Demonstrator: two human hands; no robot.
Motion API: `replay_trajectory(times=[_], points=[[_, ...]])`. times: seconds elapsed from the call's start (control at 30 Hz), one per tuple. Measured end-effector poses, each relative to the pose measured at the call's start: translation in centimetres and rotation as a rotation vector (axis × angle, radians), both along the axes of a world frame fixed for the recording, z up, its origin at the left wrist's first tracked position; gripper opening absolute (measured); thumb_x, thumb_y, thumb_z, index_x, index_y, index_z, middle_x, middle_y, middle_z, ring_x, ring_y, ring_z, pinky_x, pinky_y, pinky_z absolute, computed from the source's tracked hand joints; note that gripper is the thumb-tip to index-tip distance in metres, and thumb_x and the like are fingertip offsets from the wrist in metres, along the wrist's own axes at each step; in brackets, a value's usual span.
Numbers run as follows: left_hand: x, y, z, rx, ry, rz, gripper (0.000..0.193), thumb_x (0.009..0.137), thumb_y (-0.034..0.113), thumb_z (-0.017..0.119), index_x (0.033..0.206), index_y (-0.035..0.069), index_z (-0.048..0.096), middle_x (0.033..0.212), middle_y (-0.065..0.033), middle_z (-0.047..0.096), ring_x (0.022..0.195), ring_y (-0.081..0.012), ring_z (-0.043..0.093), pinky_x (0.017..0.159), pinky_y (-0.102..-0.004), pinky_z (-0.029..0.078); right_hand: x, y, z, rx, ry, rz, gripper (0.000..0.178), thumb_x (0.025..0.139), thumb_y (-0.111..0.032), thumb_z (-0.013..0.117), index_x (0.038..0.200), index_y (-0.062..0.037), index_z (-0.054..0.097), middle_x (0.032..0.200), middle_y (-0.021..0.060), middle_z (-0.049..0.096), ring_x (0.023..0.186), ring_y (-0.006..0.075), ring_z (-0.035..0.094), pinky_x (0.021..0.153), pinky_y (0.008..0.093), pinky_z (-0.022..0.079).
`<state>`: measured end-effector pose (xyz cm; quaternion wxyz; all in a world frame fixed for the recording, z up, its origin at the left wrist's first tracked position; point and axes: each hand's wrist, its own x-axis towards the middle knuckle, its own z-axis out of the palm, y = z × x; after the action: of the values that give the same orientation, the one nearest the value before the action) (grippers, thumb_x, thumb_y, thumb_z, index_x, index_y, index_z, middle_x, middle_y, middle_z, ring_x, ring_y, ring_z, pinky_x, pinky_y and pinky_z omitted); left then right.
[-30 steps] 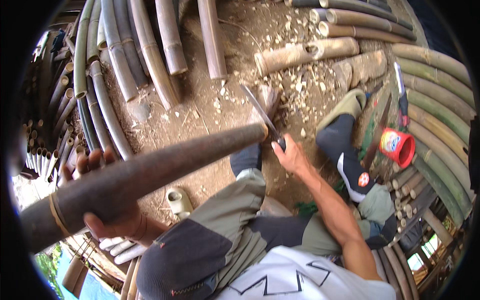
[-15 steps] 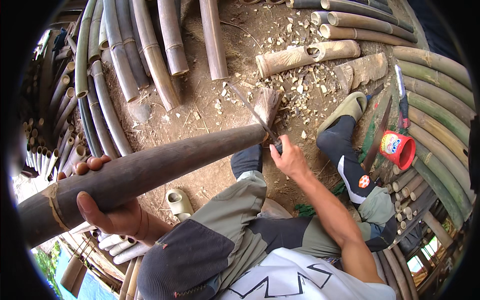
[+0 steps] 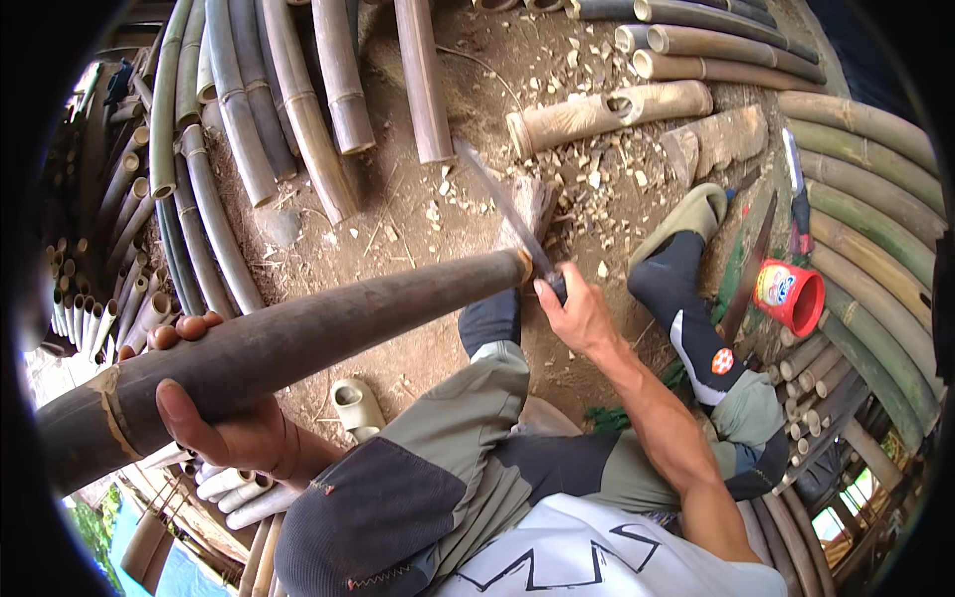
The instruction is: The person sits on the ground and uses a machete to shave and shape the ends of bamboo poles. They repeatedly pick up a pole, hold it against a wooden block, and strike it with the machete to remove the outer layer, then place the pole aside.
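Note:
A thick dark bamboo pole [image 3: 318, 333] slants up from the lower left toward the middle. My left hand [image 3: 234, 418] grips it from below, thumb on the near side and fingertips showing over the far side. My right hand [image 3: 582, 313] is closed around the dark handle of a long-bladed knife [image 3: 507, 211]. The blade points up and left, crossing beside the pole's pale cut end [image 3: 524, 266]; whether it touches the end I cannot tell. Just beyond that end stands a wooden block [image 3: 529, 204] on the dirt floor.
Bamboo poles lie at the upper left [image 3: 288, 90] and along the right [image 3: 875, 219]. Pale chips are scattered on the floor around a notched bamboo piece [image 3: 607, 111]. At the right are a red tub [image 3: 796, 298] and another blade [image 3: 756, 264]. A loose slipper [image 3: 356, 406] lies by my leg.
The knife blade has tilted and now shows its flat side more broadly. My right hand has shifted slightly. The bamboo pole's cut end faces more into view, and my left hand keeps its grip.

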<state>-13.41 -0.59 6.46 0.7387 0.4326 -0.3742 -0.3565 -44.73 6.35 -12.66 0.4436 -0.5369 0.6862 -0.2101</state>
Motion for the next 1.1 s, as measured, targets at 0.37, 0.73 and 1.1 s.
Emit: replay_trajectory(times=[0.37, 0.73, 1.1], points=[[0.2, -0.3, -0.3, -0.001, -0.018, 0.103, 0.065, 0.084, 0.031, 0.069, 0.137, 0.007, 0.041, 0.115, -0.0143, 0.052, 0.104, -0.0283, 0.058, 0.101, -0.0461, 0.045, -0.7, 0.4, -2.6, 0.043, -0.002, -0.044, 0.037, 0.096, -0.032, 0.06, 0.105, 0.0029, 0.052, 0.076, 0.0244, 0.066, 0.073, 0.0451, 0.068, 0.062, 0.047, 0.053], [1.9, -0.1, -0.2, -0.226, 0.011, -0.403, 0.084, 0.076, 0.026, 0.082, 0.145, 0.009, 0.037, 0.112, -0.0076, 0.054, 0.108, -0.0246, 0.056, 0.104, -0.0453, 0.044, -1.0, 1.0, -3.7, 0.114, 0.11, 0.036, 0.041, 0.097, -0.035, 0.059, 0.109, 0.0036, 0.053, 0.074, 0.0205, 0.068, 0.063, 0.0325, 0.069, 0.057, 0.0432, 0.054], [1.7, 0.7, -0.2, -0.134, -0.056, -0.216, 0.08, 0.079, 0.032, 0.074, 0.145, 0.009, 0.036, 0.115, -0.0112, 0.053, 0.111, -0.0263, 0.057, 0.106, -0.0462, 0.044, 0.2, 1.9, -3.3, 0.225, 0.239, 0.061, 0.037, 0.094, -0.03, 0.061, 0.108, 0.0034, 0.053, 0.077, 0.0233, 0.068, 0.071, 0.0388, 0.071, 0.061, 0.0478, 0.056]])
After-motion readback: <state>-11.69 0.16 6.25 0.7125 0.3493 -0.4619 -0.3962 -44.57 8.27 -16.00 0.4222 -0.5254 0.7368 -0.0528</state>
